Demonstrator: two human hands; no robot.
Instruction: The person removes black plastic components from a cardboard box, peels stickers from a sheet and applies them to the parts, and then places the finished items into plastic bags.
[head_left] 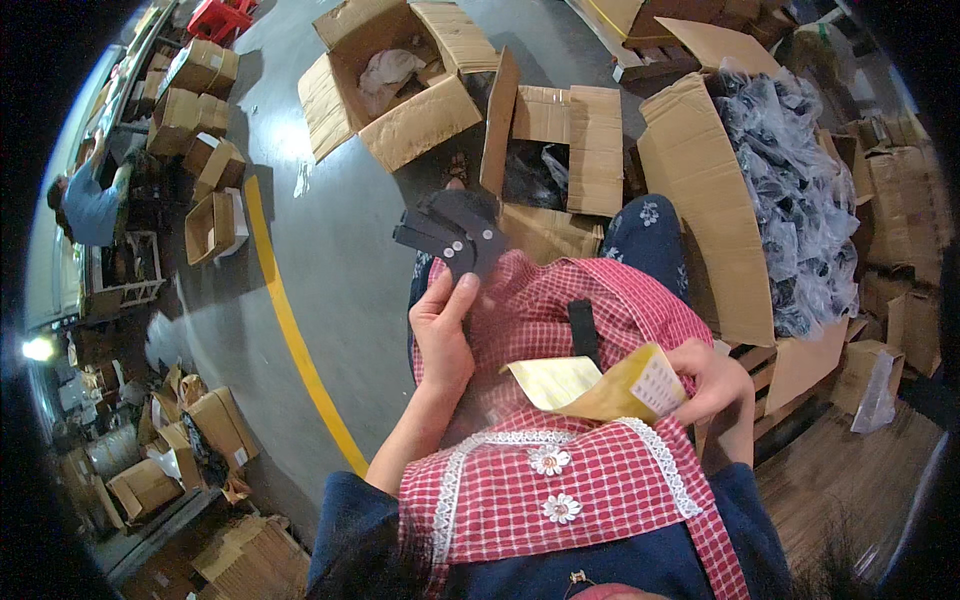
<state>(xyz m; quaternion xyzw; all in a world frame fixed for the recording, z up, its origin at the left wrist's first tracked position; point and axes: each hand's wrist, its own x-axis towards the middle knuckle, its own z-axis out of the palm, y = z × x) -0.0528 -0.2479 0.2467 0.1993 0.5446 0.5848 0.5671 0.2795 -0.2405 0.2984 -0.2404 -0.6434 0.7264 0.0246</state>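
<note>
Pinching is done by both grips, low over the red checked apron (560,290) that is spread across the wearer's lap. By the left grip (442,330), at the apron's left edge, a flat black piece (440,225) is held by its near end, between the thumb and fingers partly hidden beneath. Whether it is a single part or several layers cannot be told. It is pointed away from the apron, probably so that its broad face and two pale studs are left uncovered to the eye.

By the right grip (712,380), at the apron's right side, a folded yellow sheet (600,390) with a white printed patch is clasped at its right edge. Only this edge is held, which seemingly lets the rest be opened out above the apron for viewing. Between the two, a short black strip (582,330) is laid on the apron, the lap presumably being used as a handy rest.

Right of the apron, a large carton (705,215) is heaped with plastic-wrapped items (790,200); its open side is perhaps kept within arm's reach. Just beyond the apron, a smaller carton (596,150) is stood with dark, plastic-covered contents, and farther off, another open carton (425,125) is set on the floor (335,270).
</note>
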